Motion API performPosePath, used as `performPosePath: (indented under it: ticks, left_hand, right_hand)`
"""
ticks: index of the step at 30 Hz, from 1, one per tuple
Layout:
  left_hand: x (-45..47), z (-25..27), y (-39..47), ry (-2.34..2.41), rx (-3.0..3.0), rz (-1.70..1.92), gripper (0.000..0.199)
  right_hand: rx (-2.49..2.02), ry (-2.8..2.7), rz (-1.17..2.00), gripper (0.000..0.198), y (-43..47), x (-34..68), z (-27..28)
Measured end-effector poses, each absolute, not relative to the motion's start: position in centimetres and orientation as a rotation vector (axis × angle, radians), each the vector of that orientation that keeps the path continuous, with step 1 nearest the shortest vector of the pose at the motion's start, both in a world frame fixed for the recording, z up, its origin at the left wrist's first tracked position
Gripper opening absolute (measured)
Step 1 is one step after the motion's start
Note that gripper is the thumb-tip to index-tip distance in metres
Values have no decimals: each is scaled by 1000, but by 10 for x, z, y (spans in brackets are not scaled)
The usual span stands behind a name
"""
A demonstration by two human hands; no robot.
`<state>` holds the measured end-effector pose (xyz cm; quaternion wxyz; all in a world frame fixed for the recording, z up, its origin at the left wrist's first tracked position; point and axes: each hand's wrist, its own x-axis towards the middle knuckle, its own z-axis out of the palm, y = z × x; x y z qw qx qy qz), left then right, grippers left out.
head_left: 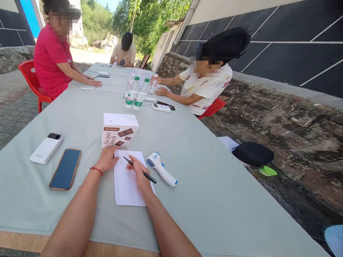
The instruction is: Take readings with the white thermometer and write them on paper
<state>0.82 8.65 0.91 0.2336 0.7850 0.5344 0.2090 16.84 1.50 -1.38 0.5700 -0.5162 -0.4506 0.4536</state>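
Note:
My right hand [138, 172] is closed around a black pen [149, 177], its tip pointing up and left over a sheet of paper [128, 194]. Rows of small handwriting or print cover the sheet, too small to read. At the sheet's upper left edge lies my left hand [108, 159], fingers stretched towards the base of a white and brown "Super Meal" box [118, 130]; the thumb reaches the paper. A white and blue infrared thermometer [162, 169] lies just right of the paper.
To the left lie a phone [65, 169] and a white power bank [46, 148]. Beyond the box stand two water bottles [135, 94], with another power bank [160, 107] beside them. Three other people sit around the cloth-covered table [214, 200]; one on the right [206, 85] handles a bottle.

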Motion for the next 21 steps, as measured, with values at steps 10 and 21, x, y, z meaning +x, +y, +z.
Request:
performPosePath:
  ticks: [10,21]
  left_hand:
    - [-12,10,84,1355,2220,395,52]
    - [-5,11,82,1420,2184,353,37]
  right_hand:
    - [-1340,-960,921,22,18,164,-16]
    - [-1472,-1105,878,20,25,157,-23]
